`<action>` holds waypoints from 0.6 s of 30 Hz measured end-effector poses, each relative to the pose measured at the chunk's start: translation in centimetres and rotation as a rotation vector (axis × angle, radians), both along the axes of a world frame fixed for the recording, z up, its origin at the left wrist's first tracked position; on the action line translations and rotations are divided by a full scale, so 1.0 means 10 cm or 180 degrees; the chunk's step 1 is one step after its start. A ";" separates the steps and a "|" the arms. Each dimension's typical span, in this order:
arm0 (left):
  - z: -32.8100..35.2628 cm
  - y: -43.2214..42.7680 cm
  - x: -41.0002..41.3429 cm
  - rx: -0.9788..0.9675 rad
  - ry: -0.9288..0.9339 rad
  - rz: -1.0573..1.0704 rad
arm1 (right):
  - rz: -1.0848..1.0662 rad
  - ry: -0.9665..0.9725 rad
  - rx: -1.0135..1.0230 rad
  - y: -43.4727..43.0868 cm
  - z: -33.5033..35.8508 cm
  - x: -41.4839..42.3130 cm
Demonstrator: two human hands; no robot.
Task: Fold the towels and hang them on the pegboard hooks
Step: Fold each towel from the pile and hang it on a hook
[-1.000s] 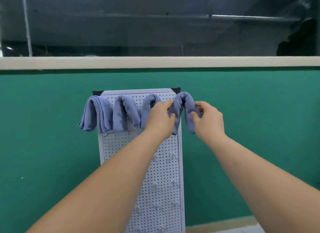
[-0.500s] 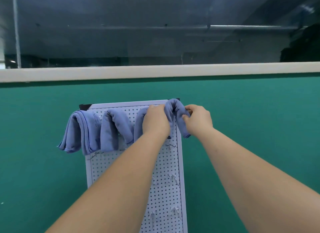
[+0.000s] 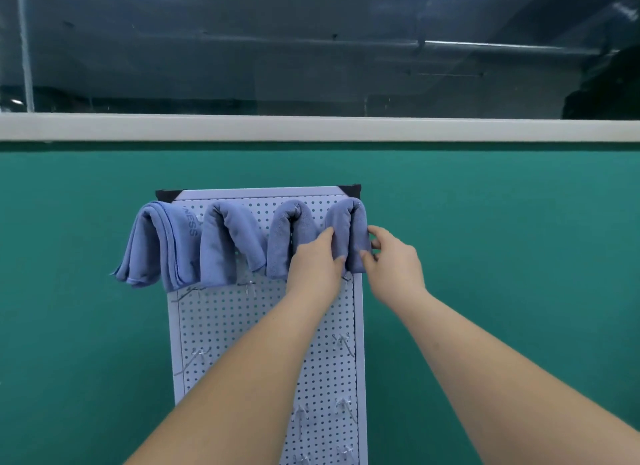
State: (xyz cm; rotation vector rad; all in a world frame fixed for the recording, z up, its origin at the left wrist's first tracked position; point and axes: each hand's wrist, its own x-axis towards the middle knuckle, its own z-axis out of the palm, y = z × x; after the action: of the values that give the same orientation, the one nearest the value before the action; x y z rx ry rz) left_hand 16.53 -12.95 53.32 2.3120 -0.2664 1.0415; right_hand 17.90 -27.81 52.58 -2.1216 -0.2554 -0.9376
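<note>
Since half a second ago: our hands slid down from crown of rightmost folded blue microfibre towel (image 3: 347, 222). Its legs now hang straighter at top-right corner of white perforated pegboard (image 3: 242, 326); hook itself hidden under cloth. We judge hanging nearly done, only smoothing left. Left hand (image 3: 317, 262) pinches towel's left leg. Right hand (image 3: 393, 258) pinches right leg's outer edge between thumb and fingers.

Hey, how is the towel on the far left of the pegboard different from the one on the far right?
The leftmost towel shows printed lettering; the rightmost towel shows none. The leftmost towel hangs untouched, past the left edge of the pegboard; the rightmost towel is pinched by the left hand and right hand. The leftmost towel looks bulkier, the rightmost towel narrower. Both are blue, folded and draped along the top row.
</note>
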 end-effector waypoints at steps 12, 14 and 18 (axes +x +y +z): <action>-2.50 0.61 -1.17 -0.0388 0.1259 -0.0563 | 0.0192 0.0601 -0.0005 0.12 -2.31 -1.14; -2.96 0.78 -1.33 -0.0203 0.1700 -0.0563 | 0.0205 0.0967 -0.0343 0.11 -2.70 -1.27; -3.83 1.07 -1.64 0.0091 0.2588 -0.0604 | 0.0366 0.1909 -0.1123 0.18 -3.52 -1.49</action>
State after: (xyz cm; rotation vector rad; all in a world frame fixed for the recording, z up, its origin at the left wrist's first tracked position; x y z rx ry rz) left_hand 0.14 -2.21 15.03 2.4633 -0.1610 -0.0354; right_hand 3.03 -26.05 17.39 -2.5679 -0.2417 -0.1658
